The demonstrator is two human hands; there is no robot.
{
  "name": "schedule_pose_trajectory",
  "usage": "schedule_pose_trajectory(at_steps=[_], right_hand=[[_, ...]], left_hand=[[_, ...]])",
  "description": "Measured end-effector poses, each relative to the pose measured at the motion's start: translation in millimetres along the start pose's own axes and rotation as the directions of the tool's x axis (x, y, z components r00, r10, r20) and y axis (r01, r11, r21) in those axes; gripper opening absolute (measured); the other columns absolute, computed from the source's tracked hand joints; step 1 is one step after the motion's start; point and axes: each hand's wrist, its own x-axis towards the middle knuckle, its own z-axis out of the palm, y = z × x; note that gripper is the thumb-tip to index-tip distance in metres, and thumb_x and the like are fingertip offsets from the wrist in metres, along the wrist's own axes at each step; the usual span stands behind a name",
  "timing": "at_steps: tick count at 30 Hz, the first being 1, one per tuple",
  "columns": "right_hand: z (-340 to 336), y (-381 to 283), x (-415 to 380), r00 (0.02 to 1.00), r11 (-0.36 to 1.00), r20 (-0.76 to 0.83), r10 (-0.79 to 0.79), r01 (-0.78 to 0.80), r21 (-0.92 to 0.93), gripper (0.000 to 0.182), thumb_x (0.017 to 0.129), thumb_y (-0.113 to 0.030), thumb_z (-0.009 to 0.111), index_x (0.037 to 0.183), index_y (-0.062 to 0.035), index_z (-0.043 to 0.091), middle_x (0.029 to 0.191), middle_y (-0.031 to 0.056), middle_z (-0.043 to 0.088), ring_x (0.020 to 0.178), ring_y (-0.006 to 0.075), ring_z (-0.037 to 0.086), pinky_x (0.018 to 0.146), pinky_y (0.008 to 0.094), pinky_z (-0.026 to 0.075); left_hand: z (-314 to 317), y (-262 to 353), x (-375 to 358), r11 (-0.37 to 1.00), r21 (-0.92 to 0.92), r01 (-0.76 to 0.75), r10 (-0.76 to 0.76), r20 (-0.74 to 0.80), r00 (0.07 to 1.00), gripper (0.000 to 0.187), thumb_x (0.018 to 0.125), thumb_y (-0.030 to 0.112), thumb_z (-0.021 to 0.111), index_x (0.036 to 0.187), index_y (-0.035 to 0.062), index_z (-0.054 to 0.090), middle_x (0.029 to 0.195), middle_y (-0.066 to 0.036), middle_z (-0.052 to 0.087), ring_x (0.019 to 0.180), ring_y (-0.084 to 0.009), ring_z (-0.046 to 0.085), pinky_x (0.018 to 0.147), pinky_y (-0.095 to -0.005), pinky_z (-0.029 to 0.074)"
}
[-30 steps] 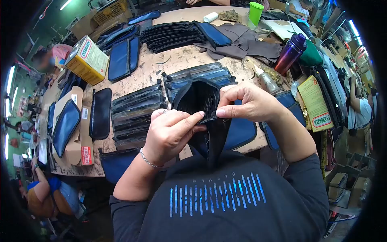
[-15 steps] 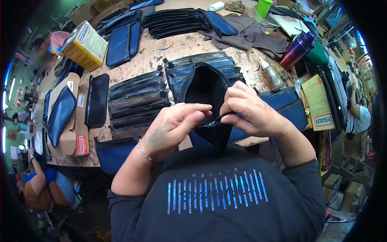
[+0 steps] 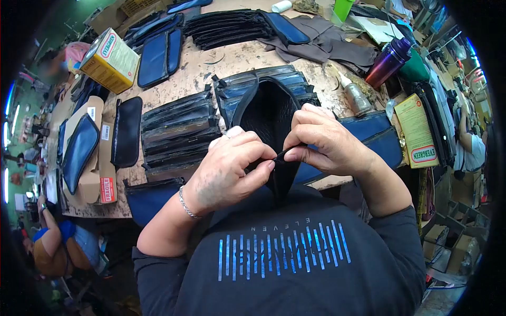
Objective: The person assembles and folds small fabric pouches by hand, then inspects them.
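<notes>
A black pouch with its mouth spread wide stands near the table's front edge, close to my chest. My left hand pinches the near edge of its rim between thumb and forefinger. Just beside it, my right hand pinches the same rim, and the fingertips of both hands nearly touch. Behind the pouch lies a row of overlapping dark blue and black pieces. Another such row is on the left. My fingers partly hide the pouch's near edge.
A yellow tin and a cardboard box stand on the left. At the right are a glue bottle, a purple flask and a yellow can. A co-worker's arm shows at far left.
My left hand has closed its thumb and forefinger on the rim, where they were apart before. The pouch's mouth has tilted slightly and looks wider.
</notes>
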Motion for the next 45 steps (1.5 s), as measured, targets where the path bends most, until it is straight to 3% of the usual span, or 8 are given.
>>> schedule_pose_trajectory(at_steps=[8,15,29,32,36,38,39,45], right_hand=[[-1,-5,15,0.991,0.986,-0.027,-0.133,0.135,0.093,0.023,0.075,-0.029,0.064,0.073,-0.0086,0.055,0.070,0.0022,0.049,0.074,0.0199,0.050,0.073,0.0324,0.035],[1,-6,21,0.974,0.942,-0.026,-0.226,0.226,0.247,0.025,0.075,-0.032,0.064,0.071,-0.0086,0.055,0.068,0.0007,0.048,0.073,0.0183,0.049,0.077,0.0321,0.034],[-30,25,9,0.970,0.970,-0.095,-0.225,0.232,0.068,0.025,0.074,-0.029,0.065,0.071,-0.0080,0.052,0.067,0.0009,0.048,0.071,0.0179,0.049,0.081,0.0330,0.035],[-37,11,-2,0.972,0.974,-0.057,-0.227,0.225,-0.034,0.018,0.072,-0.024,0.067,0.075,-0.0097,0.056,0.071,-0.0006,0.049,0.072,0.0173,0.052,0.092,0.0365,0.032],[-28,16,-17,0.950,0.922,-0.142,-0.277,0.221,-0.318,0.011,0.067,-0.013,0.066,0.076,-0.0129,0.060,0.078,-0.0016,0.051,0.077,0.0147,0.055,0.096,0.0406,0.030],[-20,25,-22,0.890,0.843,-0.258,-0.376,0.214,-0.493,0.010,0.067,-0.009,0.063,0.076,-0.0137,0.062,0.080,-0.0011,0.053,0.078,0.0144,0.056,0.095,0.0400,0.031],[-16,31,-23,0.876,0.823,-0.268,-0.401,0.217,-0.524,0.009,0.068,-0.010,0.062,0.075,-0.0139,0.061,0.080,-0.0015,0.055,0.078,0.0139,0.057,0.096,0.0393,0.030],[-3,55,-23,0.816,0.792,-0.365,-0.448,0.173,-0.586,0.008,0.068,-0.010,0.061,0.072,-0.0157,0.058,0.080,-0.0035,0.055,0.079,0.0120,0.058,0.098,0.0384,0.026]], left_hand=[[-15,3,-2,0.980,-0.200,-0.007,0.013,0.029,0.999,0.008,0.070,0.009,0.060,0.073,0.0029,0.055,0.065,-0.008,0.048,0.065,-0.0222,0.044,0.060,-0.0329,0.035],[-10,21,-13,0.993,-0.068,-0.096,0.083,-0.169,0.982,0.009,0.071,0.008,0.065,0.070,0.0023,0.058,0.065,-0.006,0.049,0.063,-0.0205,0.044,0.059,-0.0299,0.035],[-34,24,-26,0.965,-0.161,-0.205,0.140,-0.343,0.929,0.009,0.059,0.006,0.066,0.064,0.0044,0.059,0.061,-0.002,0.045,0.063,-0.0171,0.040,0.061,-0.0304,0.032],[-50,44,-35,0.958,0.174,-0.227,0.270,-0.295,0.917,0.017,0.047,0.011,0.069,0.063,0.0092,0.062,0.060,0.002,0.046,0.061,-0.0175,0.046,0.073,-0.0366,0.037],[-58,59,-48,0.724,0.484,-0.491,0.556,0.011,0.831,0.020,0.053,0.015,0.065,0.072,0.0120,0.063,0.068,0.003,0.047,0.074,-0.0134,0.047,0.080,-0.0370,0.038],[-48,66,-42,0.351,0.648,-0.676,0.641,0.361,0.678,0.015,0.062,0.010,0.054,0.077,0.0105,0.055,0.076,0.003,0.044,0.076,-0.0094,0.046,0.078,-0.0246,0.037],[-45,66,-37,0.104,0.640,-0.761,0.646,0.539,0.541,0.013,0.064,0.015,0.049,0.073,0.0137,0.059,0.071,0.008,0.041,0.072,-0.0045,0.041,0.072,-0.0306,0.037],[-23,62,-35,0.171,0.732,-0.659,0.698,0.383,0.606,0.003,0.057,0.015,0.047,0.060,0.0134,0.048,0.065,0.005,0.038,0.067,-0.0068,0.040,0.075,-0.0270,0.035]])
